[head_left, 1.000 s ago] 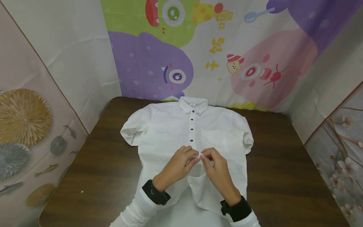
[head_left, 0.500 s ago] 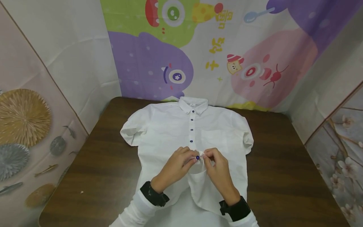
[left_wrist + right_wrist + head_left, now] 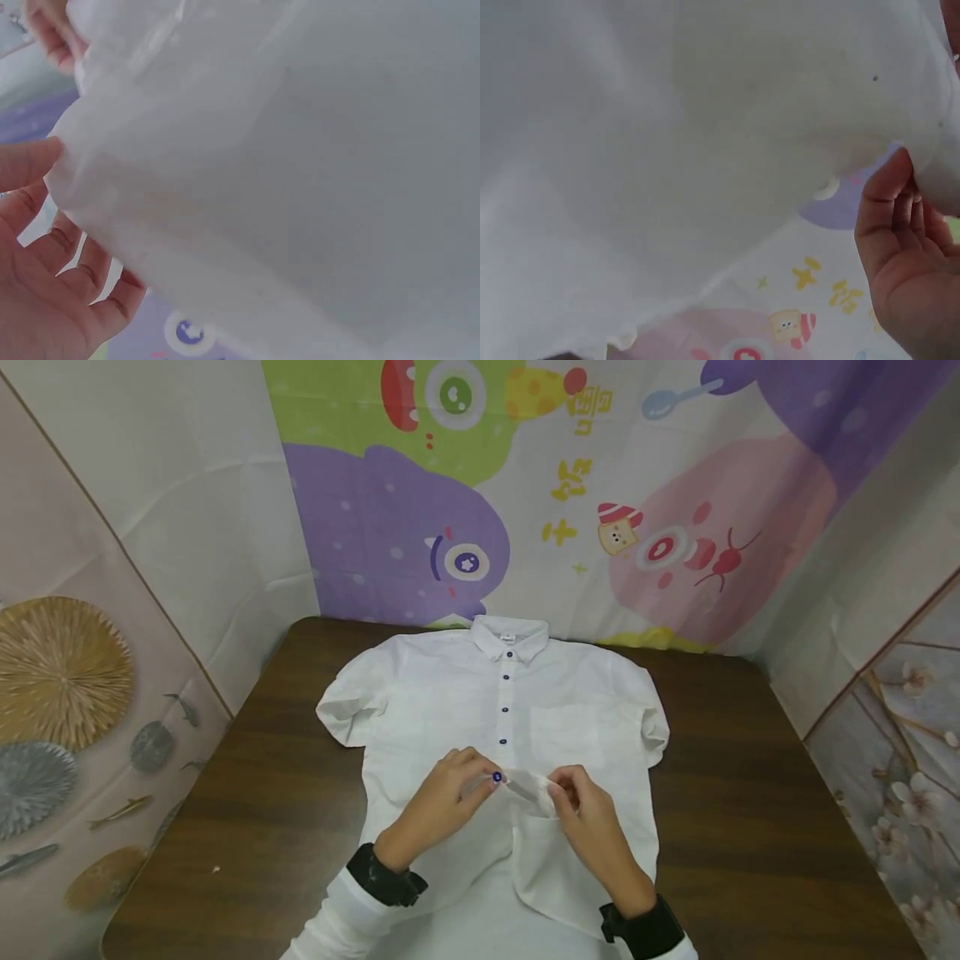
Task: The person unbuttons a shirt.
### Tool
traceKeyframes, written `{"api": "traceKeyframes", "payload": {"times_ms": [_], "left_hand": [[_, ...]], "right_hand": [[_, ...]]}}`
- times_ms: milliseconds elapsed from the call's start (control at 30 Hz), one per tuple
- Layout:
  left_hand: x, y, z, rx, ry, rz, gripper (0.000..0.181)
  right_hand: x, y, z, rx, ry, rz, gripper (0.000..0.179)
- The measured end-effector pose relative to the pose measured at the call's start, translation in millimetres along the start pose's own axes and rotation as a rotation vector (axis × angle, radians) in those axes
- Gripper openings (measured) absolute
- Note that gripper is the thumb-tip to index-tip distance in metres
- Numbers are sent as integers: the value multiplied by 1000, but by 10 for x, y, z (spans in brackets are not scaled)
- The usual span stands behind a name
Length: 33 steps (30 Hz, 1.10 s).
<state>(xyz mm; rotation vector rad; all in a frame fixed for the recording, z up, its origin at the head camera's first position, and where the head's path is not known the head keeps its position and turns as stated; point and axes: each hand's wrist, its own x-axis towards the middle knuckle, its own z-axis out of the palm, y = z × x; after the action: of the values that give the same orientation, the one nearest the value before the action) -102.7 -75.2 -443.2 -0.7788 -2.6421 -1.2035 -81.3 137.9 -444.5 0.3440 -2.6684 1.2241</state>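
A white short-sleeved shirt [image 3: 442,693] lies front up, collar at the far side. Small dark blue buttons run down its front. My left hand [image 3: 442,806] pinches the front edge beside a blue button [image 3: 497,777], which shows at the fingertips. A little to the right, my right hand [image 3: 600,835] pinches the other front edge between thumb and fingers. Between the hands the lifted fabric is stretched, with a fold sagging in it. In the left wrist view, thumb and fingers of the left hand [image 3: 52,270] hold the cloth; the right hand [image 3: 911,247] does likewise in its own view.
The shirt lies on a dark brown wooden table [image 3: 247,785]. Behind the far edge hangs a cartoon-printed cloth [image 3: 555,593]. Patterned panels stand on the left and right. A tiny pale speck [image 3: 216,868] lies on the table at left.
My hands were close together and have moved apart, the left to the left, the right to the right and slightly nearer. The blue button came into sight at the left fingertips.
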Motion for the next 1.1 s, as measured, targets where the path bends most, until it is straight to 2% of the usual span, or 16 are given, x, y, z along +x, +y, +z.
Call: {"api": "traceKeyframes", "payload": {"times_ms": [100,200,333,433,533,567,700,800,867,967,1100], "left_hand": [[-62,-51,-67,-13,10,-38,11],[-140,-108,-120,6,12,-84,8],[-237,-194,-135,50,-26,-154,7],[-293,-252,-112,58,-74,-209,7],[-328,-300,-64,52,-107,-244,7],[-337,-310,-48,47,-114,-251,8],[-364,-338,15,38,-119,-254,8],[-378,-346,42,26,-113,-251,7],[-380,-348,51,13,-109,-253,6],[-376,-344,52,-17,-105,-255,6],[-366,-327,35,-46,-79,-236,5]], "right_hand": [[-28,76,-52,-25,-46,-46,11],[-53,148,-94,-49,-125,-84,21],[-111,221,-81,-63,-254,-51,32],[-178,253,-1,-78,-356,-57,26],[-249,262,116,-117,-488,-81,10],[-274,258,157,-126,-540,-76,9],[-384,216,327,-244,-688,-8,57],[-452,162,454,-381,-704,13,86],[-473,141,527,-466,-683,9,93],[-453,143,586,-496,-648,38,88],[-337,236,585,-409,-583,98,66]]}}
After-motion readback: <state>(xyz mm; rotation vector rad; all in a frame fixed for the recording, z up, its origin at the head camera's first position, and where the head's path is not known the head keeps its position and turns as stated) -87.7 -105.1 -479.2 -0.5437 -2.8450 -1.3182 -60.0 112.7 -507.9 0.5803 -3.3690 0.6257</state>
